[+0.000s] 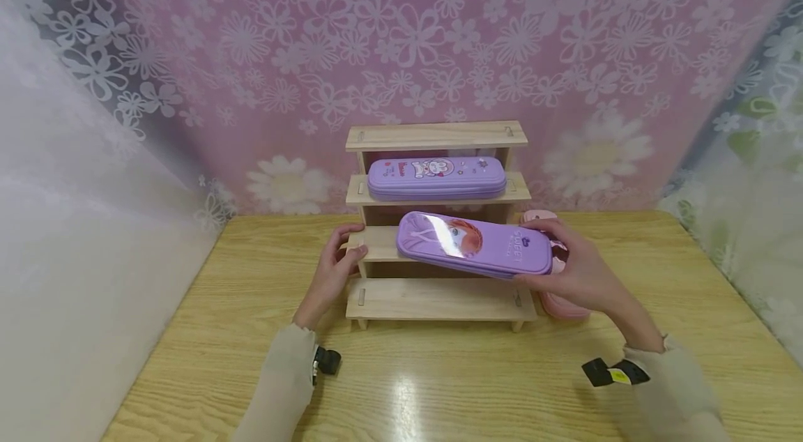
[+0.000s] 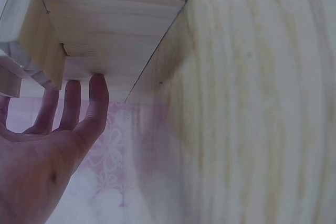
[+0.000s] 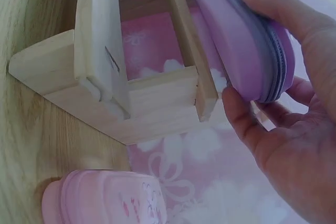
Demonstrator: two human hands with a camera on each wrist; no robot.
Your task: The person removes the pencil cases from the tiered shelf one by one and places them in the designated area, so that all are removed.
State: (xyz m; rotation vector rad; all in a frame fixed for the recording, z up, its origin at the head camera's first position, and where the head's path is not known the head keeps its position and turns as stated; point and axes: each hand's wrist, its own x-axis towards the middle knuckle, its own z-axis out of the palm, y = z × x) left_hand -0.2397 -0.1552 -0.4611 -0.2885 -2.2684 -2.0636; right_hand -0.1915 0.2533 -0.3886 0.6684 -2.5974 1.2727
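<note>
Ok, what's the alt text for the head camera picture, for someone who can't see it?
A person's right hand holds a purple case over a stepped wooden rack while the left hand grips the rack's left side. A second purple case lies on a higher step, and a pink case, partly hidden, sits right of the rack.

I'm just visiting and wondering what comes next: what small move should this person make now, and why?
I'd suggest the right hand straighten and lower the held purple case onto the third shelf from the top. The case slants across that shelf in the head view, the left hand holds the shelf's left end, and another purple case already lies one shelf higher.
</note>
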